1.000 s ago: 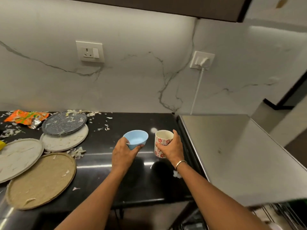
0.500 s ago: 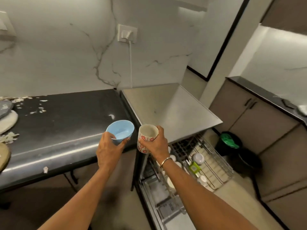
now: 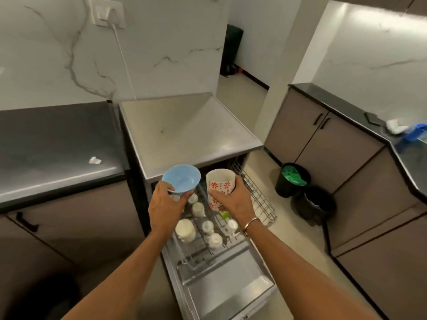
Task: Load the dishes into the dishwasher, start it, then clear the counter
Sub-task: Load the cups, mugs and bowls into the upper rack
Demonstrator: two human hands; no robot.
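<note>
Cup [image 3: 220,189] and bowl [image 3: 181,179] held upright, mouths up.

no readable text, no labels, no brands — nothing legible

Upper left: white wall socket [image 3: 107,11] with a plug in it. A white cord [image 3: 122,56] runs down the grey-veined marble wall [image 3: 173,42].

Upper middle: open passage with a pale floor [image 3: 240,93]. A tall dark object [image 3: 232,50] stands at its far end, too dim to identify.

Right of centre, on the floor: two black bins side by side. The farther bin [image 3: 292,180] has a green bag; the nearer bin [image 3: 315,205] is dark inside.

Behind them: brown cabinet doors [image 3: 346,153] with black handles [image 3: 321,121].

Far right edge: a blue container [image 3: 417,132] and a white item [image 3: 395,127] just beside it, both blurred.

Lower left: another brown cabinet door [image 3: 80,222] with a black handle [image 3: 26,222].
</note>
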